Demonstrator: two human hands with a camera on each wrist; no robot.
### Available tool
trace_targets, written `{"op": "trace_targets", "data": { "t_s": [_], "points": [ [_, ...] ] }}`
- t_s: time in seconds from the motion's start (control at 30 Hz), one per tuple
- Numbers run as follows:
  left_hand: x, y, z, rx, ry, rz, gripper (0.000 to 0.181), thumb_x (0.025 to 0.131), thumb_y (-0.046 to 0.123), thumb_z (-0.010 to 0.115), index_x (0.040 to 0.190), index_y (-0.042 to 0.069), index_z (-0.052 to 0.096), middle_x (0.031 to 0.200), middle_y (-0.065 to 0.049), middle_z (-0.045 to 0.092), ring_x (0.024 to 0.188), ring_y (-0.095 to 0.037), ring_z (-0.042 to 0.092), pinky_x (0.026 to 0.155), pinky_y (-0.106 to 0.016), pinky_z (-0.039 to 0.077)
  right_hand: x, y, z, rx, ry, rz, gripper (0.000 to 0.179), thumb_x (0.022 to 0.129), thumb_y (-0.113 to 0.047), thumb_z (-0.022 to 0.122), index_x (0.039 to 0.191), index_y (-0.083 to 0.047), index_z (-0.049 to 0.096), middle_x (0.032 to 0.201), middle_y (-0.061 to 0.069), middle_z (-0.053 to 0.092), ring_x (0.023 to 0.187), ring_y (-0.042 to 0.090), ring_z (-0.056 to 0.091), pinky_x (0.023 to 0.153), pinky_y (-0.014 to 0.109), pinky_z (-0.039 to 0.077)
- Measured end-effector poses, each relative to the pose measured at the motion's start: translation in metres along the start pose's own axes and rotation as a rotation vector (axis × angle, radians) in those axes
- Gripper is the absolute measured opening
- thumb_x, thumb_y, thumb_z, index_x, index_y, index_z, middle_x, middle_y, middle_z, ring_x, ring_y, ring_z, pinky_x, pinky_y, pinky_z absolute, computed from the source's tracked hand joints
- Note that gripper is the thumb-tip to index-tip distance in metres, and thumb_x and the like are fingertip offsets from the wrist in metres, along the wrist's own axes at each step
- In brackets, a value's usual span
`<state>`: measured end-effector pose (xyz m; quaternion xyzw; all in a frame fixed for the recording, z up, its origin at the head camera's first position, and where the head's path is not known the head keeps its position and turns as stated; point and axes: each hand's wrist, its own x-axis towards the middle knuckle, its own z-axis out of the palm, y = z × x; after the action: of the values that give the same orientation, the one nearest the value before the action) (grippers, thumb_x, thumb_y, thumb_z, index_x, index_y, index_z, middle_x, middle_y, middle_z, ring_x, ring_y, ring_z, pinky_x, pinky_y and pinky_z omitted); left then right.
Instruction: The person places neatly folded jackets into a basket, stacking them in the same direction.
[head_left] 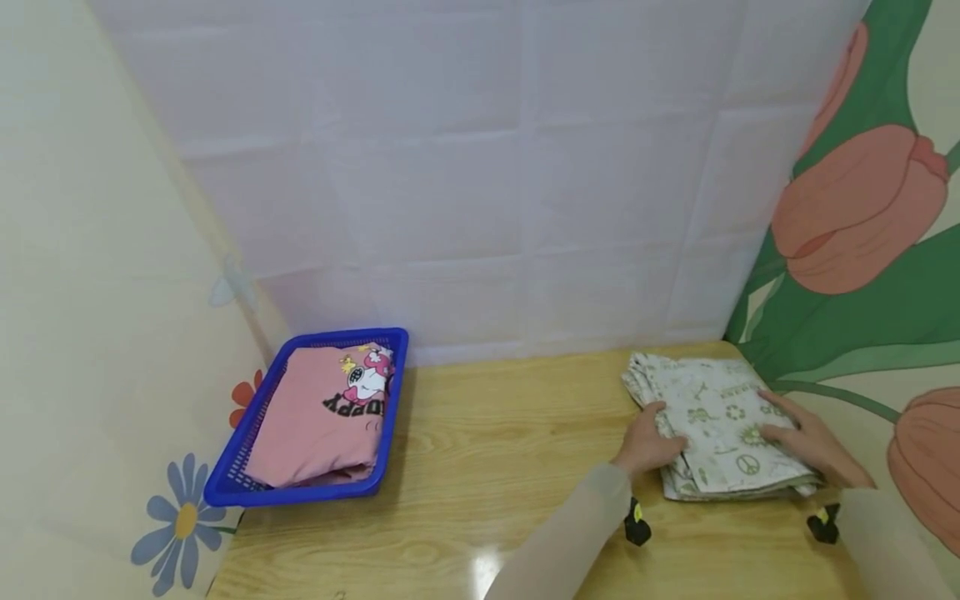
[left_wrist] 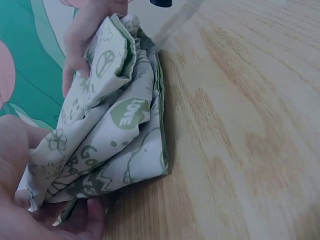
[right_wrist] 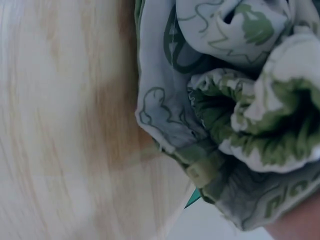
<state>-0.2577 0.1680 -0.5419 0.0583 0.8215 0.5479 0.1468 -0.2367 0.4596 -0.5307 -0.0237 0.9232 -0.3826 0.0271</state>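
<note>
A folded white garment with green prints lies at the right of the table, both hands on it. My left hand grips its left edge; in the left wrist view the thumb side is above and the fingers curl beneath the cloth. My right hand holds the right side, thumb on top of the fabric. Layered folds with a green lining show in the left wrist view. Gathered elastic cuffs poke out between the layers in the right wrist view, where little of the right hand is visible.
A blue plastic basket stands at the table's left, holding a folded pink garment with a cartoon print. Behind the wooden table hangs a creased white sheet. Flower-painted walls flank both sides.
</note>
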Motion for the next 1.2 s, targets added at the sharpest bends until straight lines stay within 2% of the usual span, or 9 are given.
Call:
{"op": "trace_targets", "data": {
  "t_s": [0.27,0.4,0.53,0.67,0.77,0.9,1.0,1.1,1.2],
  "points": [
    [0.003,-0.001,-0.008,-0.013,0.01,0.026,0.072,0.091,0.017,0.081,0.155,0.031,0.052,0.157,-0.001,0.056,0.14,-0.019,0.056,0.114,-0.04,0.051,-0.003,-0.016,0.001,0.06,0.029,0.015,0.08,0.109,-0.031,0.06,0.17,-0.006,0.015,0.167,0.045,0.01,0.148,0.071,0.016,0.112,0.085,0.024],
    [0.004,-0.003,-0.018,-0.063,0.002,0.059,0.078,0.087,0.008,0.08,0.156,0.03,0.052,0.159,0.0,0.054,0.132,-0.015,0.057,0.105,-0.038,0.055,-0.004,-0.024,0.004,0.094,0.033,0.023,0.082,0.109,-0.034,0.061,0.171,-0.011,0.013,0.169,0.043,0.008,0.148,0.069,0.018,0.112,0.082,0.026],
    [0.005,-0.004,-0.029,-0.1,-0.016,0.083,0.082,0.082,0.001,0.081,0.154,0.031,0.054,0.158,-0.001,0.054,0.116,-0.014,0.058,0.09,-0.033,0.056,-0.005,-0.031,0.008,0.107,0.053,0.019,0.082,0.108,-0.036,0.064,0.172,-0.018,0.016,0.172,0.039,0.011,0.147,0.064,0.025,0.106,0.044,0.043],
    [0.003,-0.005,-0.044,-0.124,-0.098,0.09,0.083,0.084,0.001,0.082,0.156,0.031,0.052,0.162,-0.002,0.049,0.114,-0.016,0.057,0.087,-0.036,0.057,-0.006,-0.037,0.013,0.127,0.074,-0.017,0.08,0.107,-0.033,0.066,0.172,-0.021,0.022,0.173,0.035,0.014,0.149,0.062,0.025,0.089,0.018,0.036],
    [0.001,-0.005,-0.055,-0.122,-0.155,0.079,0.082,0.086,0.005,0.082,0.157,0.031,0.05,0.166,-0.002,0.045,0.12,-0.017,0.055,0.094,-0.042,0.057,-0.005,-0.043,0.017,0.13,0.073,-0.043,0.078,0.107,-0.029,0.066,0.171,-0.019,0.024,0.173,0.035,0.015,0.151,0.062,0.023,0.104,0.031,0.04],
    [0.0,-0.005,-0.064,-0.124,-0.169,0.059,0.085,0.083,0.002,0.081,0.156,0.034,0.051,0.165,-0.003,0.045,0.113,-0.017,0.056,0.092,-0.043,0.055,-0.003,-0.052,0.021,0.164,0.046,-0.07,0.077,0.108,-0.026,0.065,0.171,-0.015,0.023,0.173,0.035,0.013,0.153,0.064,0.016,0.112,0.072,0.033],
    [0.001,-0.007,-0.068,-0.139,-0.165,0.059,0.088,0.083,-0.004,0.078,0.157,0.034,0.05,0.165,-0.003,0.044,0.091,-0.018,0.055,0.077,-0.038,0.053,-0.002,-0.056,0.024,0.193,0.005,-0.086,0.078,0.108,-0.025,0.065,0.172,-0.013,0.021,0.174,0.034,0.011,0.154,0.063,0.013,0.114,0.066,0.035],
    [0.001,-0.009,-0.075,-0.134,-0.171,0.075,0.089,0.084,-0.007,0.076,0.159,0.033,0.049,0.168,-0.003,0.041,0.087,-0.018,0.054,0.068,-0.034,0.049,-0.001,-0.059,0.026,0.192,-0.038,-0.09,0.08,0.107,-0.024,0.066,0.172,-0.013,0.021,0.174,0.033,0.014,0.153,0.06,0.017,0.107,0.029,0.039],
    [-0.001,-0.013,-0.084,-0.121,-0.177,0.083,0.089,0.085,-0.008,0.077,0.159,0.032,0.049,0.17,-0.003,0.039,0.106,-0.019,0.056,0.071,-0.034,0.052,0.001,-0.063,0.032,0.214,-0.078,-0.095,0.083,0.106,-0.021,0.068,0.172,-0.012,0.018,0.174,0.034,0.013,0.153,0.06,0.017,0.095,0.011,0.037]
  ]
}}
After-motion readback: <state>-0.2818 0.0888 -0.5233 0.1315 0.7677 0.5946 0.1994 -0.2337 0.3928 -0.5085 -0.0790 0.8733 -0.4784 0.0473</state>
